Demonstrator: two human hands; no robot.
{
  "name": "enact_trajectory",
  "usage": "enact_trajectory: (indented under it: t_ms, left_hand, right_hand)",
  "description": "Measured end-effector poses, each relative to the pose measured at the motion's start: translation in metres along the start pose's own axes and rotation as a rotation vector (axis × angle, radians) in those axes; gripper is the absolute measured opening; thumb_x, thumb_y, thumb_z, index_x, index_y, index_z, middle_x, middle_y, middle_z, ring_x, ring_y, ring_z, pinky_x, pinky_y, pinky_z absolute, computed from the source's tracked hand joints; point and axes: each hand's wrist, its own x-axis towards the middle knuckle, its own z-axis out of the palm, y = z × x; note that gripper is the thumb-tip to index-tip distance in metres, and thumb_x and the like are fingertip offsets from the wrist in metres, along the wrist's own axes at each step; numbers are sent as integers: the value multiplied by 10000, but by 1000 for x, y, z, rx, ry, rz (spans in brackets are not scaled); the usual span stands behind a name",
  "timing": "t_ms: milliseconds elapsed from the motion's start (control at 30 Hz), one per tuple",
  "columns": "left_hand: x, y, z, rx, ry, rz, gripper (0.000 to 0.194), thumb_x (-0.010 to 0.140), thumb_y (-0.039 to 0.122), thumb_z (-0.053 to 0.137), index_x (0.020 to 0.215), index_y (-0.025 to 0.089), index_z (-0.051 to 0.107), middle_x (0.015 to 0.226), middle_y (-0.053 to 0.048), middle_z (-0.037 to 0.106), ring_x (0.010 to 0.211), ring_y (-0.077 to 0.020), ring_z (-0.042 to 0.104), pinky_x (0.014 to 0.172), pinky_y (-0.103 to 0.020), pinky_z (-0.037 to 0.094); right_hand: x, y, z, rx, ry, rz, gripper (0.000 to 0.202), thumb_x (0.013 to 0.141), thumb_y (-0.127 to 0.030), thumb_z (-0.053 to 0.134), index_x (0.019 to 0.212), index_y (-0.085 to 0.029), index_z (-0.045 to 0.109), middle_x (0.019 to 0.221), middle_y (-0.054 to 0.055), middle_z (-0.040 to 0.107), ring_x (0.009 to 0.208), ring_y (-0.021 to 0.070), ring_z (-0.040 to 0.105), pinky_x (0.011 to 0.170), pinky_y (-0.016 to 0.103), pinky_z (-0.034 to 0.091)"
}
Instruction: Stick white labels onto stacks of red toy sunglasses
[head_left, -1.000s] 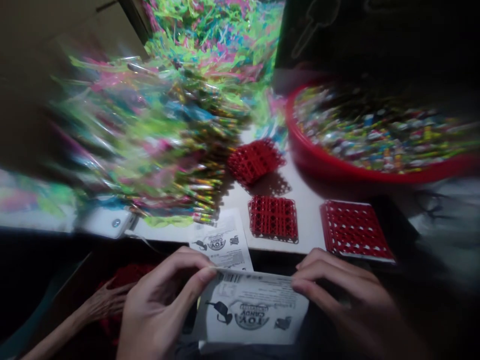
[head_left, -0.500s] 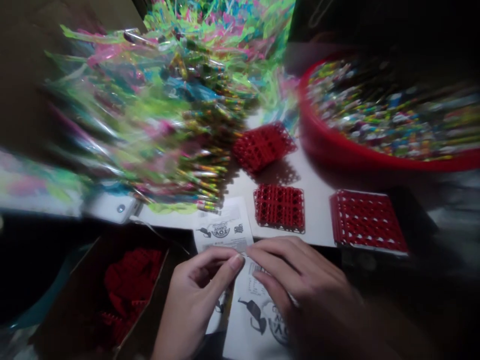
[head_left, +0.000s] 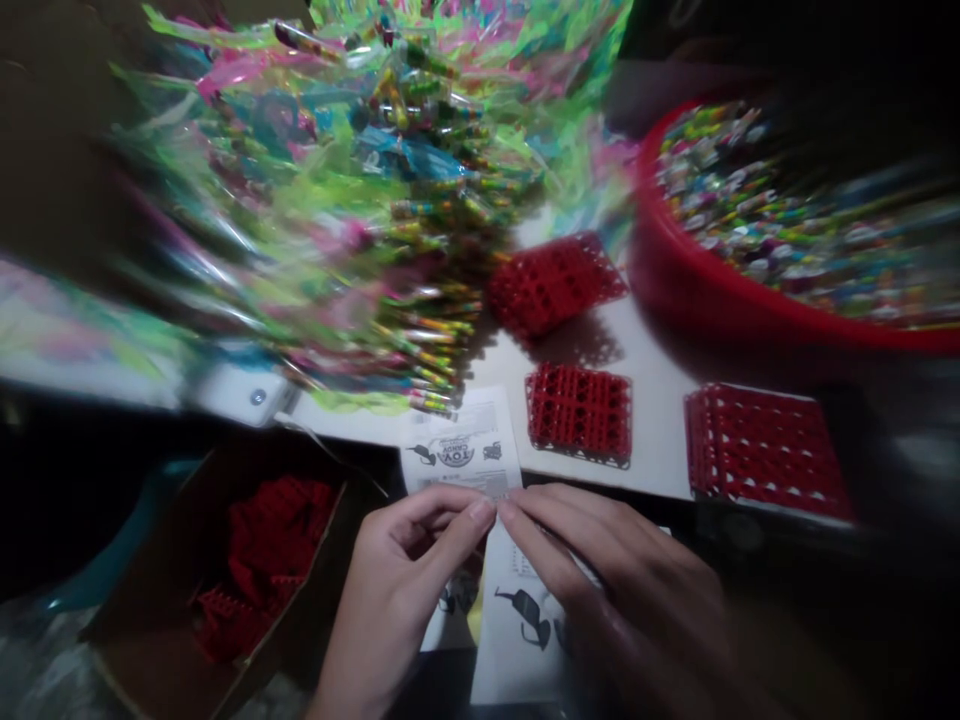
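A white printed strip [head_left: 459,450], marked "TOY CANDY" with black drawings, runs from the table edge down to my hands. My left hand [head_left: 409,575] is closed, its thumb and forefinger pinching the strip. Against those fingertips, my right hand [head_left: 619,565] is closed on the same place, thumb and fingers together. Below my fingers another printed panel [head_left: 517,610] hangs down, partly covered by my right hand. Whether it joins the upper strip is hidden by my fingertips.
Wrapped sticks with bright plastic streamers [head_left: 315,230] pile at the left. A red basin [head_left: 720,280] full of small colourful pieces stands at right. Stacks of red plastic lattice pieces [head_left: 581,410] lie on the white table [head_left: 502,370]. A cardboard box [head_left: 150,600] holds more red pieces.
The view has shifted, so the table's things appear farther right. My right thumb and fingers have come closer together at the left fingertips. Both hands stay on the strip.
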Motion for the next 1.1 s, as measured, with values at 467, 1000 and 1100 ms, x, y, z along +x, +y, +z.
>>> enact_trajectory:
  t_ms: [467,1000,1100]
  left_hand:
    - [-3,-2,-2,16,10,20,246,910,480,897,834,247,879,743,14,784,682,-105,656,626,-138,506]
    - [-8,-2,-6,60,-40,-29,192,915,481,887,973,302,925,812,14,830,742,-129,718,663,-152,554]
    - [-7,-1,-7,98,-49,-25,171,898,461,897,961,305,923,803,14,824,732,-133,705,649,-156,553]
  right_hand:
    - [-9,0,17,35,22,-9,412,1175,-153,405,1471,-136,691,1407,78,792,1389,167,674,1244,297,455]
    - [-15,-6,31,57,67,16,433,1082,-61,581,1507,-78,663,1428,147,746,1463,185,589,1306,312,389]
    - [-16,-6,29,-3,46,-8,415,1114,-108,553,1509,-96,681,1432,120,769,1459,196,616,1337,320,359]
